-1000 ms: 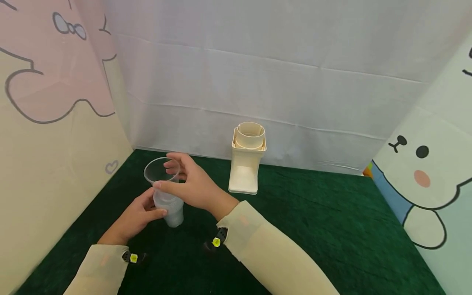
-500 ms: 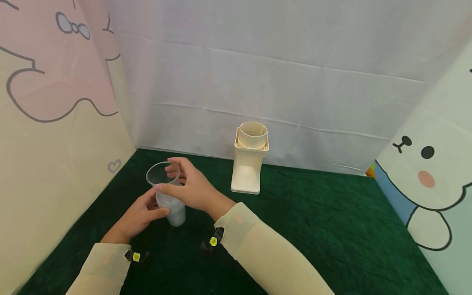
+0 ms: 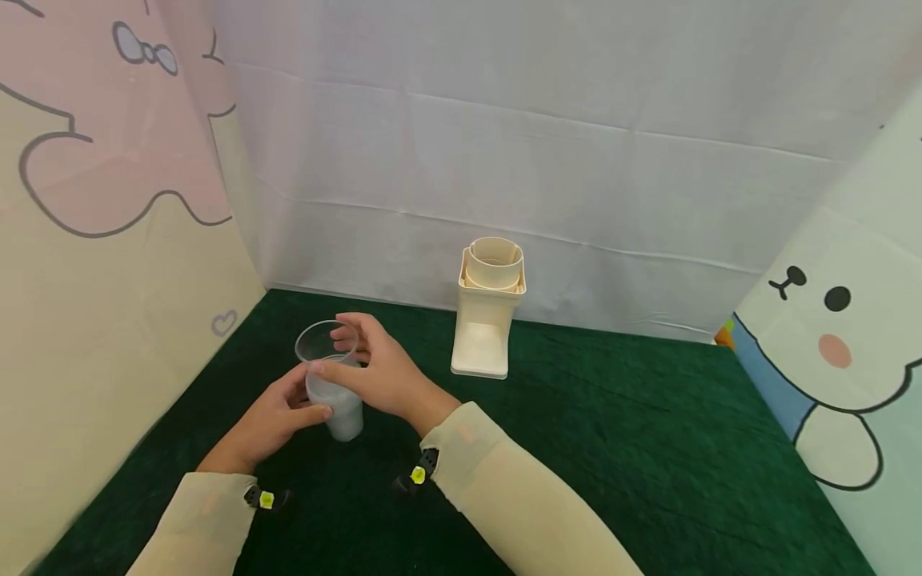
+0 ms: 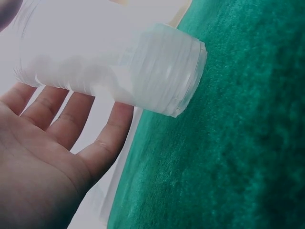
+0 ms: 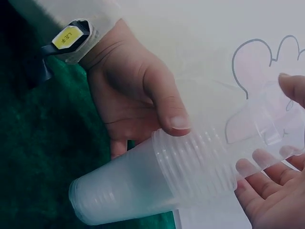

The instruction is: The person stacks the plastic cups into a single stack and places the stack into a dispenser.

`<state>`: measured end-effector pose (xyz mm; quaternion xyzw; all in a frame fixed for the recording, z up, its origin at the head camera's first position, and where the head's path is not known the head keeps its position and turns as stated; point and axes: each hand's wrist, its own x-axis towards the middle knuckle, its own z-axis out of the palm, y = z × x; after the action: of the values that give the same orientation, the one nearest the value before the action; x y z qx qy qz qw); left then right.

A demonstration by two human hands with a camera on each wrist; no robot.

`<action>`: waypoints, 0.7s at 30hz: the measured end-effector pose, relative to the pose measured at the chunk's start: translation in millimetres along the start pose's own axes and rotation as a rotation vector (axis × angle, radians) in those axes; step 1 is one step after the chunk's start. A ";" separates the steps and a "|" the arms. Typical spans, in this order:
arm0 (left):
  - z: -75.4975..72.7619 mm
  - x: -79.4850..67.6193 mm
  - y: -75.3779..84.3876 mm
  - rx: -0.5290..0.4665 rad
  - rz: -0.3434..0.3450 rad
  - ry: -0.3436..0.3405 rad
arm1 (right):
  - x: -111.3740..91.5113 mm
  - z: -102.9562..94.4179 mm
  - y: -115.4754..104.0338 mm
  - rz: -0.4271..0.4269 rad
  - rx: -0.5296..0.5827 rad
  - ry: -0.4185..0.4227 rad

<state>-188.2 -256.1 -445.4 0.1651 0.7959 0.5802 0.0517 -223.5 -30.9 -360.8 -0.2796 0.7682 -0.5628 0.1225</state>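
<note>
A stack of clear plastic cups [image 3: 344, 416] stands upright at the left of the green cloth. My left hand [image 3: 270, 420] holds it with the thumb on the near side and the fingers behind. Above the stack, my right hand [image 3: 378, 368] grips a single clear cup [image 3: 317, 344] between thumb and fingers, its lower part inside the stack's top. Seen from the right wrist, the nested rims of the stack [image 5: 190, 162] lie just below that cup [image 5: 252, 124]. In the left wrist view the left fingers [image 4: 71, 119] lie along the cups' side, near the stack's base [image 4: 167, 71].
A cream plastic stand [image 3: 480, 340] with a round open tube [image 3: 495, 264] on top is at the back, close to the white curtain [image 3: 576, 160]. Printed cartoon panels close in the left and right sides. Green cloth [image 3: 648, 432] covers the table.
The single cup in my right hand has sunk lower into the stack, its rim dropping and shifting slightly right. My left hand keeps its hold on the stack.
</note>
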 end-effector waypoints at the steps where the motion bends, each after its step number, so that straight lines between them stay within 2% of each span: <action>1: 0.1 0.2 -0.4 0.002 -0.001 0.000 | -0.4 0.2 0.7 0.005 -0.004 0.003; 10: -0.3 3.4 -4.3 -0.009 -0.004 0.001 | -5.4 4.1 8.8 0.082 -0.040 0.032; 21: -2.0 4.2 -6.1 -0.014 -0.006 -0.011 | -8.0 8.1 23.4 0.108 -0.055 0.029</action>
<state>-193.9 -258.2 -450.1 0.1658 0.7921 0.5845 0.0590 -219.7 -27.9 -386.4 -0.2325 0.7992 -0.5379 0.1337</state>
